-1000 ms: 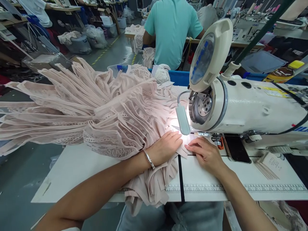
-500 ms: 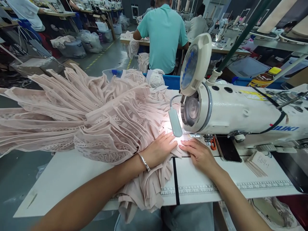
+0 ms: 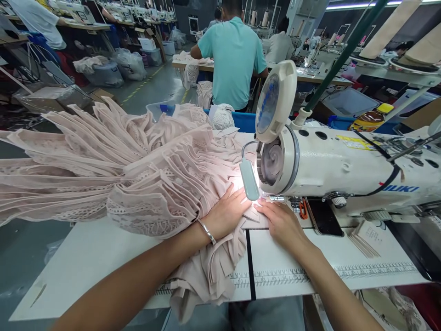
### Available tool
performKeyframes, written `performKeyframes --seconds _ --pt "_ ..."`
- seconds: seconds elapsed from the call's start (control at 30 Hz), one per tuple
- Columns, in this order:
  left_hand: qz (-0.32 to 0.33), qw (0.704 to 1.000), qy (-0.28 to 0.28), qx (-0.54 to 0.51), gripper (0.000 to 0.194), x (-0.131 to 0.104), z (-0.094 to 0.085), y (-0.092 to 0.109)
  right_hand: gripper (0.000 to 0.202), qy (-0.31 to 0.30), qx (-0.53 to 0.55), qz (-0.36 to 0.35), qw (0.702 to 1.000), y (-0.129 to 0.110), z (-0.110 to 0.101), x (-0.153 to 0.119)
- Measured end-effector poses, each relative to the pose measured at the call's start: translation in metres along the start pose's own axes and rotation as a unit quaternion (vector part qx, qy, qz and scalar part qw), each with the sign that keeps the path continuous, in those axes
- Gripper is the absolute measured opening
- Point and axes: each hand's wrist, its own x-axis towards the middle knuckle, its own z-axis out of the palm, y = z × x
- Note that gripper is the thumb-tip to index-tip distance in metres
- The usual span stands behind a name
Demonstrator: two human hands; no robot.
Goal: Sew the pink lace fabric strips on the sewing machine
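Spinning now, previously still: machine disc

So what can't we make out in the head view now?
All head view:
Needle: hidden behind the small lamp, with glare around it.
Pale fabric: some strips cut off by the left edge; part covered by the left hand.
Right hand: its own back hides any pinch.
Writing on the cards: too small to read.
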Motion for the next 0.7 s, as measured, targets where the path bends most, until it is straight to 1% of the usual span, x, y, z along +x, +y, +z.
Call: performKeyframes --seconds 0.13,0.23,0.3,0.37,0.43,0.53,0.63,0.7 --pt "0.003 0.999 0.032 0.034 0.016 -0.001 0.001 0.001 0.055 -0.030 -0.018 0.025 0.999 -0.002 0.003 0.001" --pt "0.019 0.997 0.025 0.070 0.018 -0.004 0.002 0.002 0.054 -0.053 -0.039 0.026 0.997 -0.001 0.003 0.003" --pt "0.031 0.995 0.022 0.094 0.021 -0.006 0.003 0.003 0.055 -0.059 -0.056 0.017 0.997 0.000 0.004 0.004" --pt "0.044 0.993 0.025 0.111 0.023 -0.007 0.003 0.004 0.056 -0.049 -0.067 -0.005 0.997 0.001 0.003 0.005" --pt "0.053 0.991 0.026 0.120 0.023 -0.007 0.002 0.005 0.057 -0.023 -0.070 -0.035 0.997 0.002 0.002 0.005" --pt "0.049 0.991 0.016 0.122 0.025 -0.007 -0.001 0.006 0.058 0.020 -0.070 -0.064 0.995 0.001 -0.001 0.005" --pt "0.038 0.991 -0.024 0.123 0.026 -0.005 -0.005 0.010 0.057 0.041 -0.065 -0.069 0.995 0.001 -0.002 0.006" --pt "0.017 0.990 -0.059 0.123 0.024 -0.005 -0.009 0.014 0.055 0.048 -0.061 -0.069 0.995 0.003 -0.001 0.006"
